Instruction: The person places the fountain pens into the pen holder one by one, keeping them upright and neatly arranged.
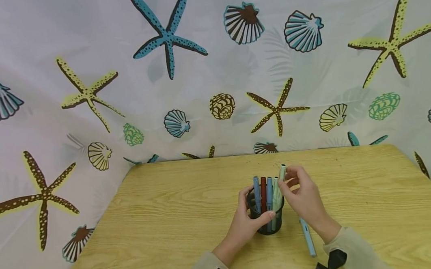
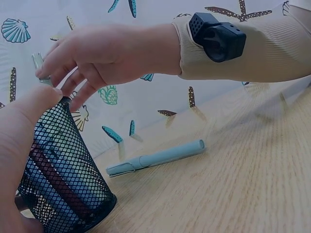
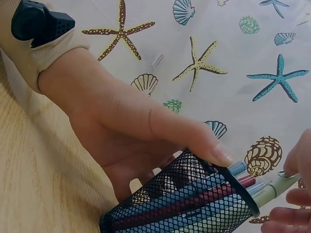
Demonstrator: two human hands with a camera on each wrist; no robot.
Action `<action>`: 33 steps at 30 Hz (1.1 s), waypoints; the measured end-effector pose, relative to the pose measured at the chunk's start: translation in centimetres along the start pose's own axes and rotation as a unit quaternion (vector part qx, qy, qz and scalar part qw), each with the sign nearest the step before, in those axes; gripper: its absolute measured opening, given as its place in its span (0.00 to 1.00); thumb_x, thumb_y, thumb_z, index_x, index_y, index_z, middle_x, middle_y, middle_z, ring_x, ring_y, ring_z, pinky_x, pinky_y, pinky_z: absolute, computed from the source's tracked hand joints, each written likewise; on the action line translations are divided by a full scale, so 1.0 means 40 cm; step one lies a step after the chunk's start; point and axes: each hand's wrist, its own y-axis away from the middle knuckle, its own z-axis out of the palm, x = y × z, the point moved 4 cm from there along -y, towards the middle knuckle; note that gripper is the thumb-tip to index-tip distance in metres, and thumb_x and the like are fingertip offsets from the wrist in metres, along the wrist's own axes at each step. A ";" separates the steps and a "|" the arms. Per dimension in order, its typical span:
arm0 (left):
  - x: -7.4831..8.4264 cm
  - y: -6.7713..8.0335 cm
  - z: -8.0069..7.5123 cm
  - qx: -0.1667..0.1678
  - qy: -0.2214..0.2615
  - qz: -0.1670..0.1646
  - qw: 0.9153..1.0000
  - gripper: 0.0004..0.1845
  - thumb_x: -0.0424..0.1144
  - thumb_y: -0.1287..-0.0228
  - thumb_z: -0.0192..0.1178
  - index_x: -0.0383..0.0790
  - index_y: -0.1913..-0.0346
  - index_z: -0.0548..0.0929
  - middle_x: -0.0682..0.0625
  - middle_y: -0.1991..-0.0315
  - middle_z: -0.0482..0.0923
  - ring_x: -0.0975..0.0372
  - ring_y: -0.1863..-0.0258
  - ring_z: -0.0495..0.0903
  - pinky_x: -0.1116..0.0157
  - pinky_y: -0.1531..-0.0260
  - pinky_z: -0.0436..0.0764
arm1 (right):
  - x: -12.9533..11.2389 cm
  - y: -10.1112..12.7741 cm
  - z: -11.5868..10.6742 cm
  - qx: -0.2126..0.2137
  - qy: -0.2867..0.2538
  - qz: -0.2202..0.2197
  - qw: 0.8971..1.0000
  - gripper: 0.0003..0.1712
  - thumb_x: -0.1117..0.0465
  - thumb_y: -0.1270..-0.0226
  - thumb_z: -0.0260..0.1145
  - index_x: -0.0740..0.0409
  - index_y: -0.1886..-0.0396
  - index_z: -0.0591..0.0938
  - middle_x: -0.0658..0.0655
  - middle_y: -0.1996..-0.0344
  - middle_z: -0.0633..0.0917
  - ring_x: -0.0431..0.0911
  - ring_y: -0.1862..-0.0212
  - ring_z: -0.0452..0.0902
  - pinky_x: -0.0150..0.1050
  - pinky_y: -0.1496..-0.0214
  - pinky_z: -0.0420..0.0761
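Note:
My left hand point(image 1: 244, 226) grips a black mesh pen cup point(image 1: 267, 228), thumb across its near side and fingers round the left. Inside stand blue pens point(image 1: 257, 194), a dark red pen point(image 1: 263, 193) and a light green pen point(image 1: 276, 196). Another light green pen point(image 1: 282, 173) is pinched by my right hand point(image 1: 308, 196) at the cup's right side. It sits higher than the others, and in the right wrist view this pen point(image 3: 274, 188) slants out of the cup mouth. The cup point(image 2: 73, 165) looks tilted in the left wrist view.
A light blue pen point(image 1: 307, 239) lies on the wooden table point(image 1: 176, 218), right of the cup and beneath my right forearm. Behind the table and along its sides hangs a white cloth point(image 1: 205, 78) printed with starfish and shells.

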 end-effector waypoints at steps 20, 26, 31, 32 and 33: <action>0.083 0.019 -0.005 -0.012 0.013 0.002 1.000 0.39 0.42 0.43 0.64 0.51 0.33 0.54 0.45 0.44 0.65 0.53 0.47 0.68 0.53 0.56 0.74 | 0.051 0.005 -0.009 -0.044 0.059 0.050 0.996 0.09 0.58 0.33 0.61 0.59 0.60 0.78 0.54 0.65 0.78 0.44 0.68 0.74 0.37 0.67 0.76; 0.089 0.017 -0.008 -0.013 0.008 0.004 1.000 0.39 0.41 0.42 0.64 0.49 0.32 0.53 0.44 0.44 0.65 0.52 0.47 0.68 0.53 0.56 0.75 | 0.069 0.005 -0.023 -0.048 0.077 0.078 0.993 0.10 0.56 0.33 0.60 0.59 0.61 0.78 0.55 0.65 0.77 0.46 0.69 0.74 0.40 0.68 0.75; 0.069 0.006 -0.009 -0.014 0.012 0.008 1.000 0.40 0.42 0.43 0.65 0.50 0.32 0.53 0.44 0.44 0.65 0.52 0.47 0.68 0.52 0.56 0.75 | 0.077 0.005 -0.032 -0.044 0.096 0.094 0.990 0.10 0.57 0.33 0.60 0.60 0.61 0.78 0.56 0.66 0.78 0.47 0.69 0.74 0.41 0.68 0.74; 0.060 0.001 -0.008 -0.013 0.012 0.008 1.000 0.40 0.42 0.43 0.65 0.52 0.32 0.53 0.45 0.44 0.65 0.52 0.46 0.68 0.52 0.56 0.75 | 0.078 0.004 -0.033 -0.043 0.098 0.095 0.990 0.11 0.57 0.33 0.60 0.61 0.61 0.78 0.56 0.66 0.78 0.47 0.70 0.74 0.41 0.68 0.74; 0.050 -0.003 -0.008 -0.012 0.012 0.009 1.000 0.40 0.43 0.43 0.65 0.53 0.32 0.53 0.45 0.44 0.65 0.52 0.46 0.68 0.52 0.57 0.75 | 0.079 0.004 -0.034 -0.043 0.100 0.098 0.989 0.11 0.56 0.33 0.60 0.61 0.61 0.78 0.57 0.66 0.78 0.47 0.70 0.74 0.40 0.69 0.74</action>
